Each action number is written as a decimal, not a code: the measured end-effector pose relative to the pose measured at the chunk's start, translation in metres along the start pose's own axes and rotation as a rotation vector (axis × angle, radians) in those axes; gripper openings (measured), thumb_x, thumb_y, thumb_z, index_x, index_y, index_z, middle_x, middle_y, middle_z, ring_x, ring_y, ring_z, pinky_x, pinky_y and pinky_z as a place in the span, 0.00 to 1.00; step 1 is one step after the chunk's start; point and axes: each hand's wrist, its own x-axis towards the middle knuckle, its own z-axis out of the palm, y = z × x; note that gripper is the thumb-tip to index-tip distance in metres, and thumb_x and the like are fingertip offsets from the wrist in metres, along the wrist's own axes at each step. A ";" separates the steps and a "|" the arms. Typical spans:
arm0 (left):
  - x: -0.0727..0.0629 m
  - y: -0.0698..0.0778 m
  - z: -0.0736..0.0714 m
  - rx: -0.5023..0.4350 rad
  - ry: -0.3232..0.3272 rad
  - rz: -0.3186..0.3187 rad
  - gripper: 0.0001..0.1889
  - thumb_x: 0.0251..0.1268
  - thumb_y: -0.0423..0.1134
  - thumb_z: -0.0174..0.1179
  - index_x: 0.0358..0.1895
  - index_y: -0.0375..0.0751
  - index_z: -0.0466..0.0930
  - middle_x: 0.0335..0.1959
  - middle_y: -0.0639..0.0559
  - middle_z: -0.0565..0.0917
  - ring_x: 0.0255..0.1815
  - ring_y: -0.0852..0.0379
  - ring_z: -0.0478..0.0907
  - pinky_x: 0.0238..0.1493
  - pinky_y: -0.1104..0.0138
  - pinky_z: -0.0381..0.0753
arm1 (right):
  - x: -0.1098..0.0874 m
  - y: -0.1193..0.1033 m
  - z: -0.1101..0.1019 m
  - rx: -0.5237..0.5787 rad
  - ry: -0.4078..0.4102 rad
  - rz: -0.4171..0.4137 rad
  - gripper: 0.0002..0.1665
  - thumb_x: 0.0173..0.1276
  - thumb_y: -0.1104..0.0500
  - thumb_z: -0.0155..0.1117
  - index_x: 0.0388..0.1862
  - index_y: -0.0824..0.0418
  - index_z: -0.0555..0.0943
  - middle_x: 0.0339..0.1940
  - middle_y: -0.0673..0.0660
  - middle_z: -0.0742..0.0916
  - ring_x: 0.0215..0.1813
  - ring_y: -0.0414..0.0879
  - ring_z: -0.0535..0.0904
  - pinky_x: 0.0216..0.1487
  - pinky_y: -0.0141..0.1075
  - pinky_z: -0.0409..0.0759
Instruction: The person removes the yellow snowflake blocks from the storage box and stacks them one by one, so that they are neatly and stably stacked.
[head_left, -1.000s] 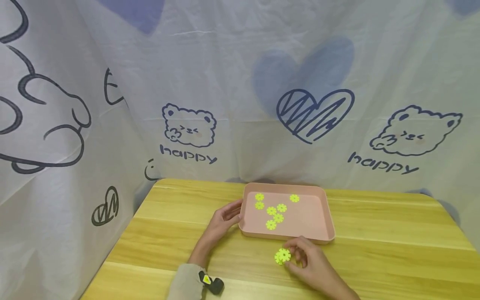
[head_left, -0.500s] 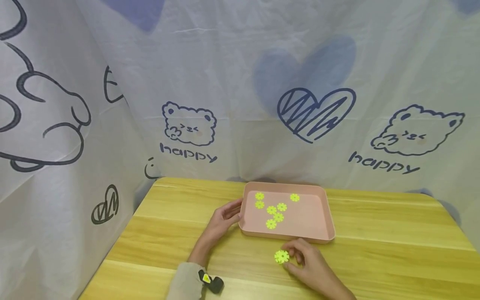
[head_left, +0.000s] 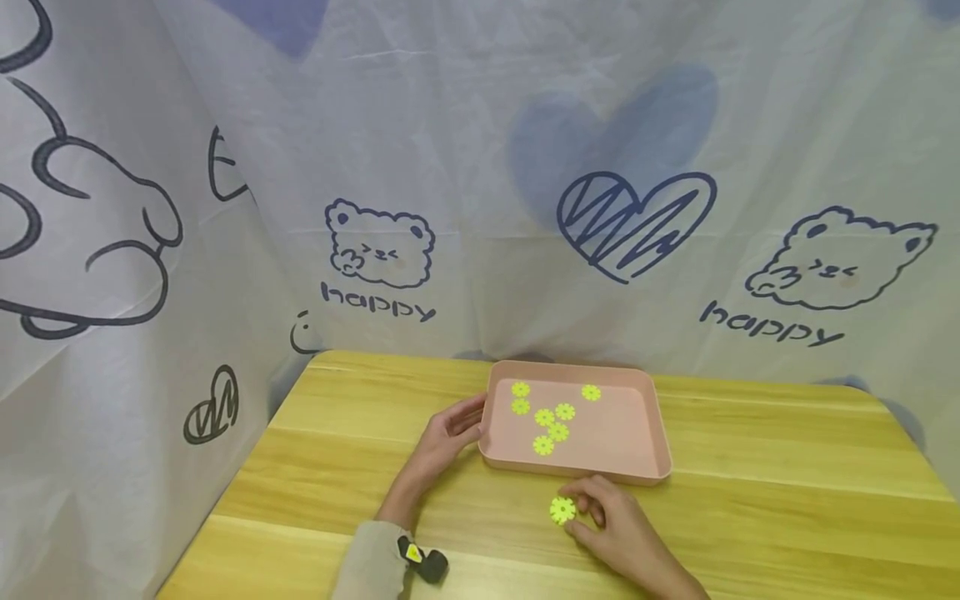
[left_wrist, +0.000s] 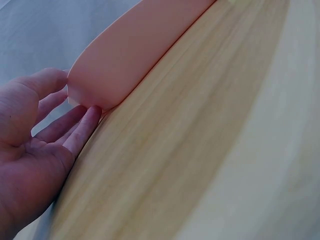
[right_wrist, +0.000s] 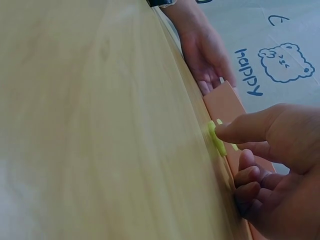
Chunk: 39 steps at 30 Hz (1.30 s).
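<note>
My left hand (head_left: 437, 447) rests against the left side of a shallow pink tray (head_left: 611, 440). In the left wrist view its fingertips touch the tray's outer wall (left_wrist: 117, 55) near the corner, from rim down to base. Just in front of the tray, my right hand (head_left: 626, 529) pinches a yellow-green, notched snowflake disc (head_left: 562, 511) between thumb and fingers. The right wrist view shows that disc (right_wrist: 216, 139) nearly edge-on under the thumb, with more yellow-green behind it. Several matching snowflake discs (head_left: 558, 432) lie flat inside the tray, mostly toward its left half.
The wooden table (head_left: 330, 475) carries the tray near its back edge. A pale curtain (head_left: 480, 275) with printed bears and hearts hangs behind and at the left. A small black device (head_left: 427, 563) sits on the left sleeve.
Two discs showed offset in my right fingers earlier; now they line up as a single outline in the head view. My left hand has stayed at the tray.
</note>
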 end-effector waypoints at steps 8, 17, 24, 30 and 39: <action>0.000 0.002 0.001 -0.001 0.001 0.001 0.27 0.77 0.29 0.58 0.76 0.31 0.65 0.75 0.37 0.70 0.75 0.41 0.68 0.70 0.60 0.73 | 0.001 -0.003 0.000 -0.022 -0.023 0.034 0.20 0.56 0.69 0.79 0.47 0.58 0.85 0.31 0.48 0.76 0.28 0.36 0.68 0.27 0.27 0.71; 0.000 0.002 0.000 0.010 -0.003 0.013 0.27 0.77 0.29 0.57 0.75 0.30 0.65 0.75 0.35 0.69 0.75 0.39 0.67 0.70 0.59 0.73 | 0.002 -0.004 -0.001 -0.030 -0.034 0.066 0.19 0.56 0.69 0.79 0.46 0.58 0.85 0.31 0.48 0.77 0.28 0.37 0.68 0.27 0.28 0.70; 0.000 0.000 -0.001 0.003 -0.020 0.039 0.28 0.77 0.28 0.57 0.76 0.28 0.63 0.75 0.33 0.68 0.75 0.37 0.67 0.69 0.62 0.74 | 0.001 -0.004 -0.001 -0.028 -0.037 0.091 0.19 0.56 0.68 0.79 0.46 0.58 0.85 0.31 0.48 0.77 0.28 0.37 0.68 0.26 0.28 0.70; 0.001 0.000 0.000 0.001 -0.017 0.026 0.28 0.77 0.28 0.57 0.76 0.29 0.64 0.75 0.34 0.69 0.75 0.39 0.67 0.69 0.62 0.73 | 0.001 -0.004 -0.001 -0.033 -0.024 0.094 0.19 0.55 0.68 0.80 0.46 0.57 0.85 0.31 0.48 0.77 0.28 0.37 0.68 0.26 0.28 0.70; 0.000 0.001 0.000 -0.001 -0.016 0.012 0.28 0.77 0.28 0.56 0.76 0.29 0.63 0.75 0.34 0.68 0.75 0.38 0.66 0.70 0.61 0.73 | 0.001 -0.004 0.000 -0.039 -0.025 0.112 0.19 0.55 0.67 0.80 0.45 0.57 0.85 0.31 0.47 0.77 0.28 0.37 0.68 0.26 0.28 0.70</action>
